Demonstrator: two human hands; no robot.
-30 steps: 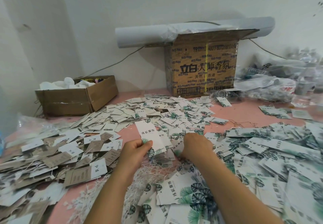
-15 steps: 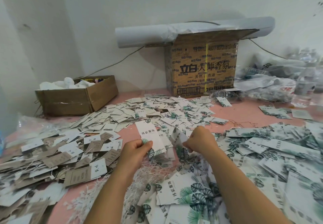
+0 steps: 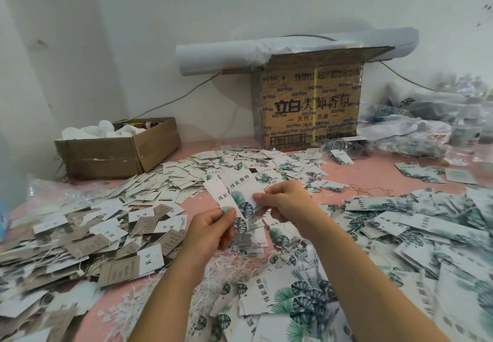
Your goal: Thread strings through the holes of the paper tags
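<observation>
Over the tag-strewn counter, the right hand has brought a second tag up from the pile beside the first tag in the left hand — both hands' fingers pinched on card — strings lie loose below, likely threaded next.

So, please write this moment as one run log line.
left hand: holds leaf-print tags | right hand: pinches same tags | threading: cannot tell

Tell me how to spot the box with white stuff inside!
Find the pink table and follow its far edge to the left corner. The low cardboard box sits there; unlike the tall printed box, it is plain brown and open.
</observation>
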